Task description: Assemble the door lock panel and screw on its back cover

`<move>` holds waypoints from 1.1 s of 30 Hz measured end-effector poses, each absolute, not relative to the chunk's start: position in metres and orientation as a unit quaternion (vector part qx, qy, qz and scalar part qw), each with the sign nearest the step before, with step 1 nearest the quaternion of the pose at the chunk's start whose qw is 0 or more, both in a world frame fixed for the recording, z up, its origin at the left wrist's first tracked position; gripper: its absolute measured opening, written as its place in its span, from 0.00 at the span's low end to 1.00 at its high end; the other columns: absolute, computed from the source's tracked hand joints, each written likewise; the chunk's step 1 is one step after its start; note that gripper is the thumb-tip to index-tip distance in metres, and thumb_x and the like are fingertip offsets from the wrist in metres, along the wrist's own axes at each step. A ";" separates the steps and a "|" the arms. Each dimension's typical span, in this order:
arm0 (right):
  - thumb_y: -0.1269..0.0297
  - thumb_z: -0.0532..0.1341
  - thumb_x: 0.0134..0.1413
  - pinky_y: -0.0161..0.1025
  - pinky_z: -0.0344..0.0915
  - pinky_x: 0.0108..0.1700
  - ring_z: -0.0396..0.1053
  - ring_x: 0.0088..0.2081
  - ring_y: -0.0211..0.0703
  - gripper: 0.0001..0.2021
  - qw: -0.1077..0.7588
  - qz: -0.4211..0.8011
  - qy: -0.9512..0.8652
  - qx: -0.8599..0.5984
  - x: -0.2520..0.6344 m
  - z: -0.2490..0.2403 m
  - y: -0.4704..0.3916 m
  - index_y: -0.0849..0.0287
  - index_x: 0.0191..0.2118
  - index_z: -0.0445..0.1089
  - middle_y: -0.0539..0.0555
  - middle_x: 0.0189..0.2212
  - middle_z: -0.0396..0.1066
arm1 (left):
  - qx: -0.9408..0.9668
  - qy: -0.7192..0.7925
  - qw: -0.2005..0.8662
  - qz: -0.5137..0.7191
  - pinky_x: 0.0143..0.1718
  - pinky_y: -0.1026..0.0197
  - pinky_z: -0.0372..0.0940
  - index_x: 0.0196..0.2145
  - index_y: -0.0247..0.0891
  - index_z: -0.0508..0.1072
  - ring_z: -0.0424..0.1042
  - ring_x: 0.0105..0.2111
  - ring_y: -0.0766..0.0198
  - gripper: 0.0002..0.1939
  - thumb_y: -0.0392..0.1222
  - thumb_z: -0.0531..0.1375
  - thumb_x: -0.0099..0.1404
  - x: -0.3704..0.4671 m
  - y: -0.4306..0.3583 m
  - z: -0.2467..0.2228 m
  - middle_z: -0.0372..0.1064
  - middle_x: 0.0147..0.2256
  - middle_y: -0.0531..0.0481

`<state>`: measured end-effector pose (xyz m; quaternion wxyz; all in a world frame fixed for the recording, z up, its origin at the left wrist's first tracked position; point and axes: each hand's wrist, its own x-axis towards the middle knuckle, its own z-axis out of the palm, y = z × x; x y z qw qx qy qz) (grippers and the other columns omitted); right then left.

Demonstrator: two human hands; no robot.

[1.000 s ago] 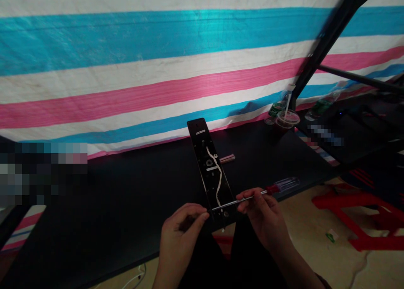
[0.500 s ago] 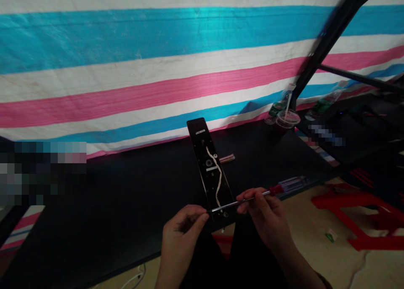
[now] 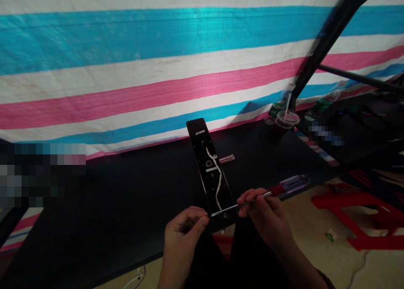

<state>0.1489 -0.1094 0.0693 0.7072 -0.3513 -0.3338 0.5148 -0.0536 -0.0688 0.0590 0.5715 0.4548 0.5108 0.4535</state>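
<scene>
A screwdriver (image 3: 224, 210) with a clear, red-collared handle lies almost level above the near end of a long black panel (image 3: 206, 184). My right hand (image 3: 268, 217) is closed around the screwdriver's shaft, with the handle sticking out to the right. At the left, the thumb and forefinger of my left hand (image 3: 186, 234) pinch together at the screwdriver's tip; any small part between them is too tiny to make out. A white cable (image 3: 220, 179) runs along the panel, which also bears white labels and round fittings.
The panel rests on a black table (image 3: 135, 192), with a slim wrapped item (image 3: 227, 159) beside it. Toward the back right stand a lidded cup (image 3: 287, 120) with a straw and a plastic bottle (image 3: 274, 110). A red stool (image 3: 350, 213) is on the floor at right.
Both hands have shifted very slightly down and right with the screwdriver, whose tip end sits a little lower. The panel stays in place.
</scene>
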 end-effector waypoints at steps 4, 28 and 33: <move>0.58 0.64 0.65 0.36 0.76 0.37 0.79 0.31 0.39 0.09 0.736 0.466 -0.310 -0.382 0.136 0.064 -0.112 0.55 0.38 0.79 0.54 0.37 0.80 | 0.341 0.518 0.593 0.513 0.28 0.65 0.67 0.28 0.36 0.82 0.70 0.25 0.66 0.17 0.52 0.74 0.49 -0.035 -0.068 0.047 0.74 0.25 0.49; 0.67 0.56 0.69 0.43 0.75 0.46 0.79 0.41 0.44 0.07 0.541 0.093 -0.654 -0.520 0.133 0.062 -0.052 0.54 0.40 0.71 0.55 0.38 0.78 | 0.548 0.548 0.452 0.442 0.57 0.47 0.68 0.63 0.39 0.67 0.75 0.55 0.49 0.29 0.49 0.61 0.68 -0.016 -0.054 -0.015 0.73 0.57 0.38; 0.66 0.56 0.69 0.44 0.75 0.45 0.79 0.41 0.44 0.07 0.556 0.131 -0.631 -0.525 0.133 0.063 -0.055 0.54 0.40 0.71 0.55 0.39 0.78 | 0.565 0.548 0.429 0.443 0.57 0.47 0.68 0.63 0.39 0.68 0.74 0.56 0.49 0.28 0.49 0.61 0.68 -0.016 -0.054 -0.017 0.72 0.58 0.38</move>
